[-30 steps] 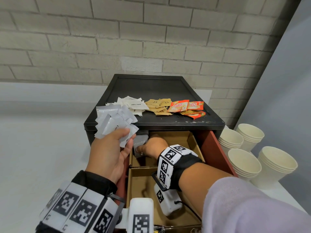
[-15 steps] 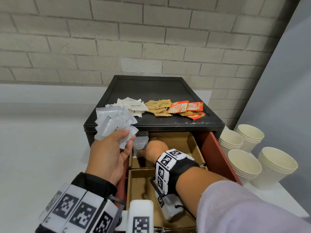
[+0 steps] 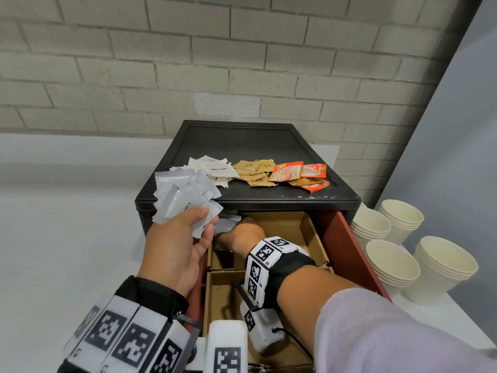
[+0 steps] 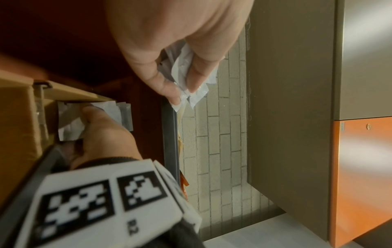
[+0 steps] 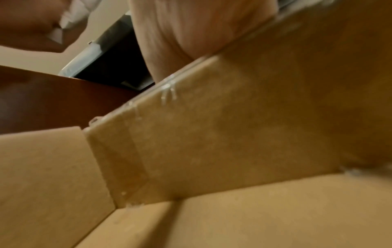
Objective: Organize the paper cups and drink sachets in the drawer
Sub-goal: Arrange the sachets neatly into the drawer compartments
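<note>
Sachets, silver: fan of them (image 3: 185, 200) up in L hand (image 3: 174, 254), just over the drawer's front-left edge; a few more (image 4: 93, 120) standing on edge in the back-left compartment.
L hand: thumb + fingers curled round the bundle, firm pinch, held above and left of the open drawer (image 3: 347, 254).
R hand: (image 3: 242, 235) reaching into back-left compartment, fingers bent onto the packets there; looks like pinching/steadying them, fingertips partly hidden so can't be sure of the exact hold.
Key relation: held bundle sits just above-left of R hand, nearly touching. Slot lies straight below and a bit right of L fingers. Packets in the slot stand upright, faces toward the drawer front; held ones are splayed, not aligned.
Nearer hand: R already in the slot, L closest w/ the supply.
Judgement: mid-filing of silver packets; next batch prob needs squaring up before dropping in.
Still out: white sachets (image 3: 215, 169), brown sachets (image 3: 255, 172), orange sachets (image 3: 301, 175) on cabinet top (image 3: 242, 141); paper cups (image 3: 392, 267) stacked to the right, well apart from drawer.
Cardboard dividers: (image 5: 212, 134) front compartment looks bare.
</note>
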Motion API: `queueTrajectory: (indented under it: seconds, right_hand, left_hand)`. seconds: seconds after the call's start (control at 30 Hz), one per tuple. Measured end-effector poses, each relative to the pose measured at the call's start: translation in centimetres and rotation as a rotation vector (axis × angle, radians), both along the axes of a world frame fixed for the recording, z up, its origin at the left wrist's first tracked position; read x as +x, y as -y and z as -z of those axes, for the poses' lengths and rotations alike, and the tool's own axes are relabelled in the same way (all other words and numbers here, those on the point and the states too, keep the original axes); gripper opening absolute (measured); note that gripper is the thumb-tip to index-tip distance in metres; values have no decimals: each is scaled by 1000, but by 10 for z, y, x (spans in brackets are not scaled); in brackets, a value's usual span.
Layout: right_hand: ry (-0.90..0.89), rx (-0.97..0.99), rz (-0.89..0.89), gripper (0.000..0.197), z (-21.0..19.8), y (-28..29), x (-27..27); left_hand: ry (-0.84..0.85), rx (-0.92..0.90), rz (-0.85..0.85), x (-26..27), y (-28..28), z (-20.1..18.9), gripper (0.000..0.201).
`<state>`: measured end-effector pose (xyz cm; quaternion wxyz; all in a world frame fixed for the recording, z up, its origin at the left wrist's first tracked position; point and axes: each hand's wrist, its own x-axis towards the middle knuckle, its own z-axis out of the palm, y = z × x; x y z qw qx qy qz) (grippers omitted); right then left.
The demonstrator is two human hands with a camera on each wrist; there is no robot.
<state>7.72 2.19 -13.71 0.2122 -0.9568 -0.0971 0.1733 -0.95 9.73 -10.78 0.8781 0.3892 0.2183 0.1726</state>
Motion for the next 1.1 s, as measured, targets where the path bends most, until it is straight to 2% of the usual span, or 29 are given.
queueTrajectory:
  seconds: [0.1, 0.23, 0.47, 0.6, 0.9, 1.1]
  right_hand:
    - [22, 17, -22, 34, 0, 0, 2]
    - [-25, -53, 19, 33, 4, 2, 6]
    - [-66, -124, 45, 57, 5, 10, 6]
    - [-83, -144, 9, 35, 7, 10, 4]
    - [-74, -178, -58, 50, 5, 17, 3]
    - [-23, -91, -110, 30, 8, 20, 0]
  left_hand:
    - [-10, -2, 9, -1, 0, -1, 41]
    - [-10, 3, 4, -1, 0, -2, 38]
    - [-3, 6, 7, -1, 0, -1, 39]
    - [-6, 13, 8, -1, 0, 0, 37]
    - [-19, 22, 19, 0, 0, 0, 34]
    - [-7, 25, 32, 0, 1, 1, 35]
